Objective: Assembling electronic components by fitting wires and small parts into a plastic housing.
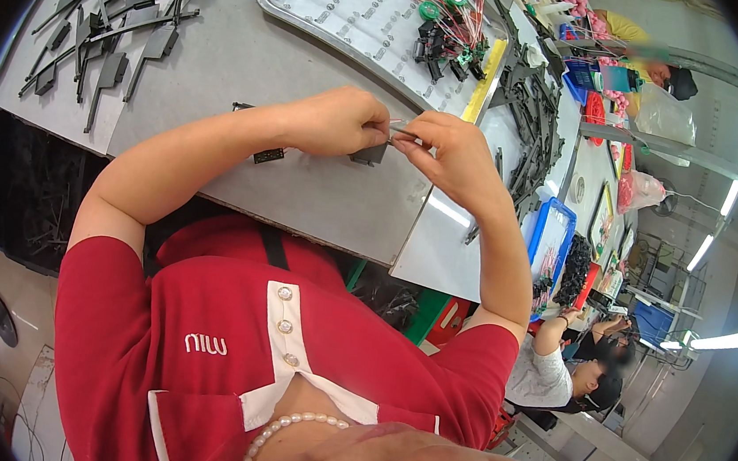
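Observation:
Above the grey table (301,202), my two hands meet over a small black plastic part (367,154) with a flat block and a thin strip. My left hand (345,123) has its fingers pinched on it from the left. From the right, my right hand (448,149) pinches the strip's other end between thumb and fingers. My fingertips hide most of the join. Beside my left forearm lies another small black part (269,156), partly covered by the arm.
Beyond my hands, a metal tray (318,26) holds green circuit boards with red and white wires (449,25). Long black plastic parts (113,24) are heaped at the far left, more (527,112) on the right. A blue tray (553,239) and co-workers (551,372) are farther right.

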Action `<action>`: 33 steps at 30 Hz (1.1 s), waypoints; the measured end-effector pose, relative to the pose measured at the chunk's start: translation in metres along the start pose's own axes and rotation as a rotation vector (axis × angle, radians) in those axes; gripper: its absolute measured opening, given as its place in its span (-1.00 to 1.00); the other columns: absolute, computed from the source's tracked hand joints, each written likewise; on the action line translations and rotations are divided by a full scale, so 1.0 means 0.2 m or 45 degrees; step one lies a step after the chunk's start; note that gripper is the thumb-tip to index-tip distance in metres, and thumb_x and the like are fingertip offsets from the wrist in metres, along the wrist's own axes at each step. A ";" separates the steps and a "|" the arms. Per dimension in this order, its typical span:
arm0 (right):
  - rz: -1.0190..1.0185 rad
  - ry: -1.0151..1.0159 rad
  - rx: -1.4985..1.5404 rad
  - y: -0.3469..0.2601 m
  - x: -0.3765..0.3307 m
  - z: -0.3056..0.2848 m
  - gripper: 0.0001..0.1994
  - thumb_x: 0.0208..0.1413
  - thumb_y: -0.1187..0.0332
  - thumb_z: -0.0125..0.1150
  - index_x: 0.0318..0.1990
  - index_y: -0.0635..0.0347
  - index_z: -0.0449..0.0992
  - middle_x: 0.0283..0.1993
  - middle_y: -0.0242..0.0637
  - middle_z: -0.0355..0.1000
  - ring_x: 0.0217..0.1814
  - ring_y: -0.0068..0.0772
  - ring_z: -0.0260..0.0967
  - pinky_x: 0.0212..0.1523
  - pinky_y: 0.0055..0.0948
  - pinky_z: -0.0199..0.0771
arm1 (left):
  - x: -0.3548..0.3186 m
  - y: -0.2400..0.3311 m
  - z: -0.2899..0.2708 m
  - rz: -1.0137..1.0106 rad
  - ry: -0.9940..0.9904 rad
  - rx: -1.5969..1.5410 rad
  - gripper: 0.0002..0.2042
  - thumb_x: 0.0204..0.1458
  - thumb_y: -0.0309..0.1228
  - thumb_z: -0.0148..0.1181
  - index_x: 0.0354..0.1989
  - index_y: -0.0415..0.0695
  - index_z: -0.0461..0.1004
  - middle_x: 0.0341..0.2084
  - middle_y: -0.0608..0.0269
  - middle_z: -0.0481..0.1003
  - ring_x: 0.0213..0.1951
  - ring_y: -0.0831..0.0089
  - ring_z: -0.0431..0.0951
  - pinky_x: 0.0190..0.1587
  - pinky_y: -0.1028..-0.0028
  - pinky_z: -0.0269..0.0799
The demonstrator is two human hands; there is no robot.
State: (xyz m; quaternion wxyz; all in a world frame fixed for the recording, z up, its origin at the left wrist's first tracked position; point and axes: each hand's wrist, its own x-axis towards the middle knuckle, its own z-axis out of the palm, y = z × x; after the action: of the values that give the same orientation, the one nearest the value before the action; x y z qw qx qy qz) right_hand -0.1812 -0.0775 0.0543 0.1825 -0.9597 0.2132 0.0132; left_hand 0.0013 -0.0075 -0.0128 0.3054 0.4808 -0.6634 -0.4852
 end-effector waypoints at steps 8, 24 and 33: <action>-0.083 -0.089 -0.123 -0.01 0.03 -0.01 -0.91 -0.03 0.42 0.20 -0.35 0.21 0.50 -0.41 -0.26 0.40 -0.43 -0.22 0.37 -0.44 -0.36 0.36 | 0.00 0.00 0.02 -0.046 0.035 -0.008 -0.82 -0.02 -0.44 0.06 -0.34 -0.29 0.51 -0.48 -0.11 0.50 -0.39 0.06 0.50 -0.31 0.27 0.38; -0.233 0.187 -0.236 0.00 -0.07 0.07 -0.80 -0.10 0.45 0.23 -0.24 0.12 0.51 -0.32 -0.38 0.43 -0.45 -0.35 0.40 -0.47 -0.44 0.42 | 0.01 -0.03 0.02 -0.009 0.045 -0.086 -0.81 -0.03 -0.44 0.08 -0.31 -0.31 0.51 -0.49 -0.06 0.51 -0.42 0.17 0.52 -0.32 0.33 0.39; -0.276 0.225 -0.744 -0.07 -0.17 0.11 -0.66 -0.16 0.44 0.22 -0.12 0.09 0.50 -0.18 -0.42 0.42 -0.43 -0.49 0.34 -0.54 -0.56 0.35 | 0.01 -0.01 0.02 -0.188 -0.053 -0.248 -0.80 0.02 -0.40 0.08 -0.29 -0.30 0.50 -0.56 0.08 0.50 -0.49 0.40 0.44 -0.38 0.40 0.35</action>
State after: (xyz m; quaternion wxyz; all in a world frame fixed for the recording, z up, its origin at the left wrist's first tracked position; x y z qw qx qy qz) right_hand -0.2044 -0.0441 0.0425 -0.1198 -0.9861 0.1119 -0.0290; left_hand -0.0023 -0.0086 -0.0151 0.3002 0.4865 -0.5820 -0.5783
